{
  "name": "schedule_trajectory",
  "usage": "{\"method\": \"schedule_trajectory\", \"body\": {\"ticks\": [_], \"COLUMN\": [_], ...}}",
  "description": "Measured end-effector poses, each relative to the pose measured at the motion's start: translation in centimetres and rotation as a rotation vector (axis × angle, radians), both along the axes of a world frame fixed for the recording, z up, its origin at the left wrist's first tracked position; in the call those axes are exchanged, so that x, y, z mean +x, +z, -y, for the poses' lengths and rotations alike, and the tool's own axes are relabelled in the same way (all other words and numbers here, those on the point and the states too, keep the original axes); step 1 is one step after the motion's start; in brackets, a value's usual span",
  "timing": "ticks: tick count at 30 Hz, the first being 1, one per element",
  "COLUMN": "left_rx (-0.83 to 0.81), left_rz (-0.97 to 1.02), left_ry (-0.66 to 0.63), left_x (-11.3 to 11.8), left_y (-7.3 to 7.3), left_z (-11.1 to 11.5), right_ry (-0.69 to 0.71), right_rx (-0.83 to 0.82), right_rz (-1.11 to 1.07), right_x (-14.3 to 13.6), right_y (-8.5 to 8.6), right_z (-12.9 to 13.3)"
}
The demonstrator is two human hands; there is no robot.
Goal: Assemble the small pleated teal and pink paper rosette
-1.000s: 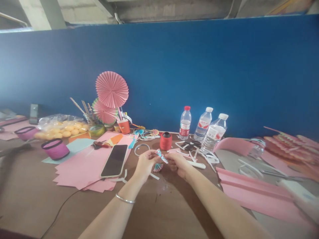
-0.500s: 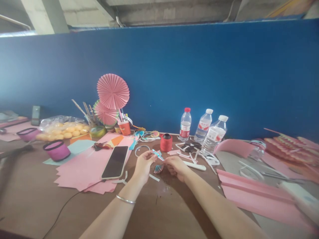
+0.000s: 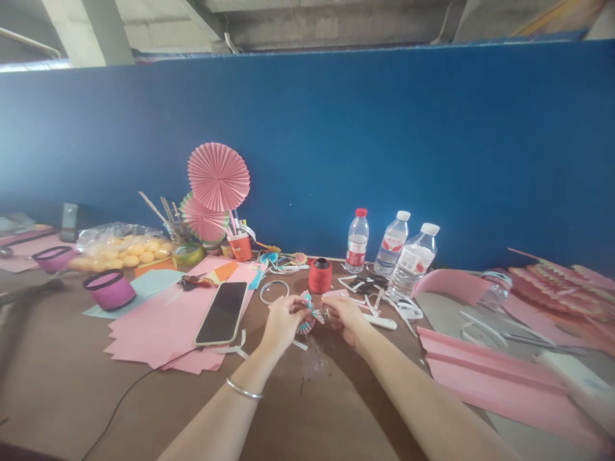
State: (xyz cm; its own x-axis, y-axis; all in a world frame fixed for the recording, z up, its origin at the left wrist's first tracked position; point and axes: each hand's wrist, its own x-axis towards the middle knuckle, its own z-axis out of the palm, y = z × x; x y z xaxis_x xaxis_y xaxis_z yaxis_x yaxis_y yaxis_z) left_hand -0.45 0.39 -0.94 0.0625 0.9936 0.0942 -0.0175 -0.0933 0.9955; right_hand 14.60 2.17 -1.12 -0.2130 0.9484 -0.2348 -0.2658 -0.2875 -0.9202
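My left hand (image 3: 282, 323) and my right hand (image 3: 344, 317) meet over the brown table (image 3: 62, 390), both pinching a small pleated paper piece (image 3: 311, 305) in pink, blue and white. The piece sits between the fingertips of the two hands, tilted. Just below it a small folded paper fan (image 3: 304, 328) lies on the table, partly hidden by my left fingers. A silver bangle (image 3: 243, 389) is on my left wrist. A red thread spool (image 3: 319, 274) stands just beyond my hands.
A phone (image 3: 221, 312) lies on pink paper sheets (image 3: 154, 323) to the left. Three water bottles (image 3: 391, 246) stand at the back right, pink paper rosettes (image 3: 218, 177) in a cup at the back. Purple tape rolls (image 3: 109, 289), white paper strips (image 3: 384, 301) and folded pink paper (image 3: 480, 371) surround.
My hands have drawn closer together and dropped slightly toward the table; the pleated piece is now more bunched between the fingertips, right above the small fan.
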Motion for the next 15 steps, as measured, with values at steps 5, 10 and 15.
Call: {"method": "schedule_trajectory", "body": {"ticks": [5, 10, 15], "left_rx": [0.075, 0.089, 0.055], "left_rz": [-0.134, -0.119, -0.059], "left_ry": [0.007, 0.036, 0.046], "left_x": [0.0, 0.1, 0.2], "left_y": [0.2, 0.4, 0.4], "left_z": [0.0, 0.1, 0.1], "right_ry": [-0.060, -0.078, -0.173], "right_rx": [0.002, 0.096, 0.156], "right_rz": [0.018, 0.081, 0.148], "right_x": [-0.6, -1.0, -1.1], "right_y": [1.1, 1.8, 1.8], "right_z": [0.6, 1.2, 1.4]}}
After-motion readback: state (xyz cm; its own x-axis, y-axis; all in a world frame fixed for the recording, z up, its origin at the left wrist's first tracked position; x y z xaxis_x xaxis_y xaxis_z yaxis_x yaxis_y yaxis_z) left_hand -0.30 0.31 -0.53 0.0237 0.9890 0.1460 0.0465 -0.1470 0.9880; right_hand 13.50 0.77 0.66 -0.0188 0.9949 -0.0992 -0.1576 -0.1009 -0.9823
